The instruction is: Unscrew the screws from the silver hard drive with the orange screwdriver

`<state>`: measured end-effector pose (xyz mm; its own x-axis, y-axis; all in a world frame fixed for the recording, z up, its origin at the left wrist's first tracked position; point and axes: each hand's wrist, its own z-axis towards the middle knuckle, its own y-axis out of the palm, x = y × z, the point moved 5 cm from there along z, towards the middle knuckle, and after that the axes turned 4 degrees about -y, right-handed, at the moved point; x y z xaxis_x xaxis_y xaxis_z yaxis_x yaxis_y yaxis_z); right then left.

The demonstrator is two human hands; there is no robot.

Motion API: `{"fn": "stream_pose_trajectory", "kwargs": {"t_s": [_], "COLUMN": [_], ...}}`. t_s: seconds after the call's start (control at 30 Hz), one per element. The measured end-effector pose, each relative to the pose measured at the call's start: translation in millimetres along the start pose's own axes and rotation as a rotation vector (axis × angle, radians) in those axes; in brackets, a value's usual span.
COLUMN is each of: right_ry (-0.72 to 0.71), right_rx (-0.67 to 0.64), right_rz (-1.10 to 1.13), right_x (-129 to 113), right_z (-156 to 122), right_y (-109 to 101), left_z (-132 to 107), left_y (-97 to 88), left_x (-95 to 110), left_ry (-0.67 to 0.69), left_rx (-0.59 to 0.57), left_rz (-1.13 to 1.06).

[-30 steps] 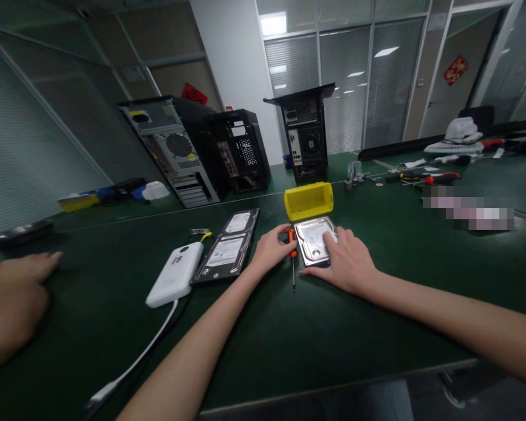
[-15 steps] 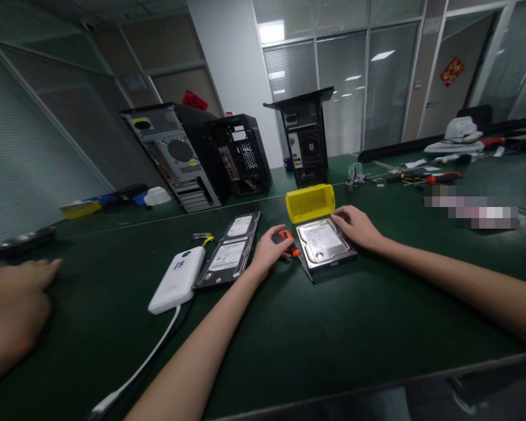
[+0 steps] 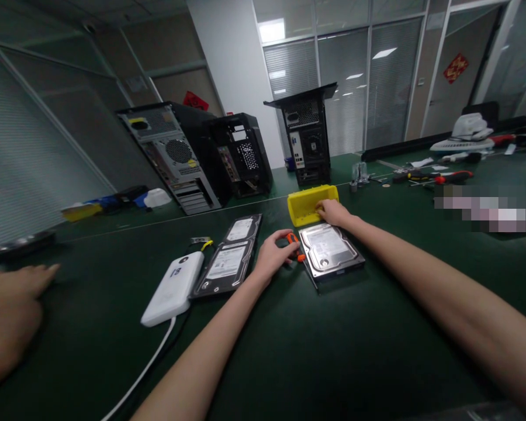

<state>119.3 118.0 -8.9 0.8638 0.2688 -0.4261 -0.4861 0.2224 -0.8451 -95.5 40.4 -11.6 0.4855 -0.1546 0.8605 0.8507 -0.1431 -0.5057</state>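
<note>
My left hand (image 3: 277, 252) is closed around the orange handle of a screwdriver (image 3: 301, 257), whose thin shaft points down toward me. Just right of it a silver hard drive (image 3: 330, 250) lies label up on the green table. My right hand (image 3: 334, 211) reaches over the drive's far edge into a yellow bin (image 3: 301, 206), with the fingers bent down inside it. Small dark specks show on the bin's wall near the fingertips. Whether those fingers pinch anything is too small to make out.
Two more hard drives (image 3: 230, 260) lie end to end on the left, beside a white power bank (image 3: 174, 289) with a cable. Computer cases (image 3: 309, 140) stand behind. Screwdrivers and pliers (image 3: 453, 177) lie at right. Another person's hand (image 3: 21, 286) rests at far left.
My right hand has moved left from the drive's right corner into the yellow bin. The left hand keeps its hold on the screwdriver. The view has shifted slightly.
</note>
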Motion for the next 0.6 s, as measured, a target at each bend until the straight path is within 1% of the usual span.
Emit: {"fn": "stream_pose_trajectory", "kwargs": {"t_s": [0.1,0.2,0.33,0.47,0.6], "right_ry": [0.015,0.027,0.043,0.043,0.037], "right_rx": [-0.043,-0.049,-0.020,0.014,0.060], "right_rz": [-0.013,-0.007,0.026,0.067,0.132], "right_x": [3.5,4.4,6.2,7.9,10.5], "right_z": [2.3,4.1,3.9,3.0,3.2], "right_y": [5.1,7.2,7.6,6.8,6.6], "left_z": [1.9,1.7,-0.5,0.1,1.2], "left_y": [1.1,2.1,2.8,2.6,1.3], "left_x": [-2.8,-1.0,2.9,0.9,-0.8], "left_ry": [0.004,-0.005,-0.019,-0.011,0.012], "left_rx": [0.021,0.033,0.033,0.026,0.044], "left_rz": [0.031,0.038,0.019,0.007,0.017]}}
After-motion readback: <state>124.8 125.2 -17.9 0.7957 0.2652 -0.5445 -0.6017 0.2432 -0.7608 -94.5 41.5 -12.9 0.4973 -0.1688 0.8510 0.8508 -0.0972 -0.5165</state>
